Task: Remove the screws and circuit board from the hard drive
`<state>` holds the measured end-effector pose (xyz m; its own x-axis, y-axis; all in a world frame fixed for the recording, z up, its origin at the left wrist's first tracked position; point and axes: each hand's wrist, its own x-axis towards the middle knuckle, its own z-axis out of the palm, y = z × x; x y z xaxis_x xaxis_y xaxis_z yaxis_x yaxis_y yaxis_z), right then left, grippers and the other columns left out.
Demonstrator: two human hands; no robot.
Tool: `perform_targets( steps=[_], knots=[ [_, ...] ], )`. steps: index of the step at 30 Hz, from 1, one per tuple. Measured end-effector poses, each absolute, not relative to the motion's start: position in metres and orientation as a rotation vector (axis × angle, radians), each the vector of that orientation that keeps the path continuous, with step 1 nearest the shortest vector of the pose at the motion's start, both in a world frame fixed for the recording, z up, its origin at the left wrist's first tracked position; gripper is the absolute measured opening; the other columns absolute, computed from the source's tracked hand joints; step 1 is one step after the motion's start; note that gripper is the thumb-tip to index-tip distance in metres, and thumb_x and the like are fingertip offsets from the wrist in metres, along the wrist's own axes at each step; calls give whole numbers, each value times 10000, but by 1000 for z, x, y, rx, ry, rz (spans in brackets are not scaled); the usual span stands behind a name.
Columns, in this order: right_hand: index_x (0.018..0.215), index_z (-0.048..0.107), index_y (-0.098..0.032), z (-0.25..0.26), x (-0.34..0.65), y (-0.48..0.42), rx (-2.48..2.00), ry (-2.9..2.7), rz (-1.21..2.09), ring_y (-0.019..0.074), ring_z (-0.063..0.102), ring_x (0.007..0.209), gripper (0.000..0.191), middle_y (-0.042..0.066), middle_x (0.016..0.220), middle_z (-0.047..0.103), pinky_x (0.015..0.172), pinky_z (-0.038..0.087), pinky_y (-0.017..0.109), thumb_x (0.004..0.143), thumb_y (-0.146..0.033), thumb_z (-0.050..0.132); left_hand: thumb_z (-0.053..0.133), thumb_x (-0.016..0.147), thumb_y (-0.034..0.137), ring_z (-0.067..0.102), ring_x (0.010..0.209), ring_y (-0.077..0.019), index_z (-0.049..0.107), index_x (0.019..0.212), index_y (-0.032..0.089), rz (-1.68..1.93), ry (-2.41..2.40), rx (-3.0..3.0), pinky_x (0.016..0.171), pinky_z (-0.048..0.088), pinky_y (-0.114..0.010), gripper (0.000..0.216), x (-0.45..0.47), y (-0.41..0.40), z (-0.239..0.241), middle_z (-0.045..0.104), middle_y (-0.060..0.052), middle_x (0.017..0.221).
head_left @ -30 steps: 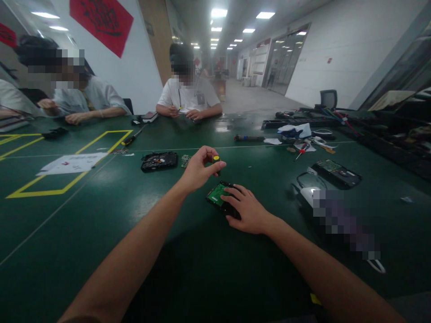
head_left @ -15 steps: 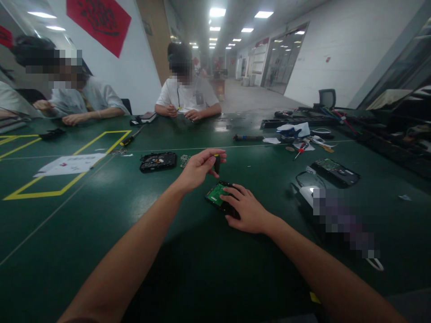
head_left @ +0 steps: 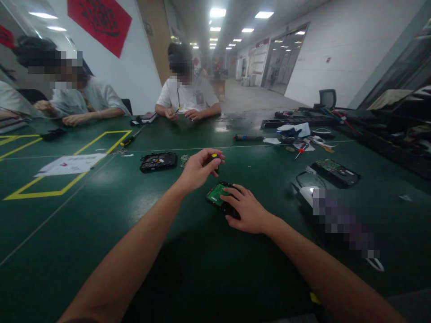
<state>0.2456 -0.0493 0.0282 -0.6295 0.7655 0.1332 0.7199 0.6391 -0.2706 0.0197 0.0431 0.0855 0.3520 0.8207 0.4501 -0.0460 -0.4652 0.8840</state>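
Note:
My left hand [head_left: 199, 169] is closed round the yellow-and-black handle of a screwdriver [head_left: 214, 156], held upright over the far edge of a hard drive [head_left: 215, 193]. The tool's tip is too small to make out. The drive lies on the green table with its green circuit board facing up. Across its right part my right hand [head_left: 247, 208] is laid, fingers over the top and thumb at the near edge, holding it down. That hand hides much of the drive.
Left of my hands lie an opened black drive [head_left: 158, 162] and a pile of small screws [head_left: 184, 160]. To the right are another hard drive [head_left: 335, 172], a partly blurred long object [head_left: 340, 220] and a red screwdriver [head_left: 301, 150]. Two people [head_left: 188, 96] sit across the table.
The fingers of my left hand have curled and turned round the screwdriver handle, whose yellow top now shows. My right hand and the drive have stayed in place.

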Motion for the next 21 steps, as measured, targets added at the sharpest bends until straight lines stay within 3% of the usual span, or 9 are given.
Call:
perform_targets(
  steps=[3, 7, 11, 17, 21],
  knots=[
    [1529, 507, -261, 29, 245, -50, -1214, -2625, 278, 440, 234, 1536, 672, 115, 1656, 385, 1190, 306, 665, 909, -466, 665, 659, 978, 331, 691, 1092, -225, 605, 1341, 204, 1220, 633, 1715, 687, 647, -264, 389, 19, 42, 87, 703, -109, 1189],
    [1523, 513, -260, 29, 245, -50, -1214, -2622, 278, 440, 237, 1534, 661, 112, 1655, 385, 1190, 305, 668, 915, -478, 654, 615, 1005, 343, 664, 1161, -242, 676, 1279, 195, 1176, 617, 1706, 734, 656, -289, 318, 18, 42, 88, 680, -123, 1284],
    [1523, 512, -267, 28, 245, -50, -1205, -2623, 266, 442, 241, 1532, 659, 109, 1654, 388, 1186, 306, 675, 913, -469, 654, 580, 1023, 355, 644, 1212, -252, 653, 1349, 216, 1135, 579, 1639, 767, 661, -312, 361, 15, 43, 87, 664, -124, 1332],
    [1519, 522, -238, 30, 245, -50, -1205, -2633, 277, 437, 247, 1529, 664, 121, 1649, 394, 1192, 309, 651, 912, -474, 653, 680, 970, 374, 659, 890, -165, 713, 1237, 201, 1210, 668, 1814, 647, 652, -256, 320, 17, 43, 87, 674, -70, 1042],
    [1523, 522, -238, 29, 245, -49, -1198, -2633, 263, 438, 251, 1527, 665, 125, 1647, 396, 1188, 309, 656, 913, -468, 653, 755, 911, 384, 621, 808, -136, 739, 1195, 197, 1255, 742, 1869, 650, 663, -265, 340, 19, 42, 88, 643, -55, 1033]
  ],
)
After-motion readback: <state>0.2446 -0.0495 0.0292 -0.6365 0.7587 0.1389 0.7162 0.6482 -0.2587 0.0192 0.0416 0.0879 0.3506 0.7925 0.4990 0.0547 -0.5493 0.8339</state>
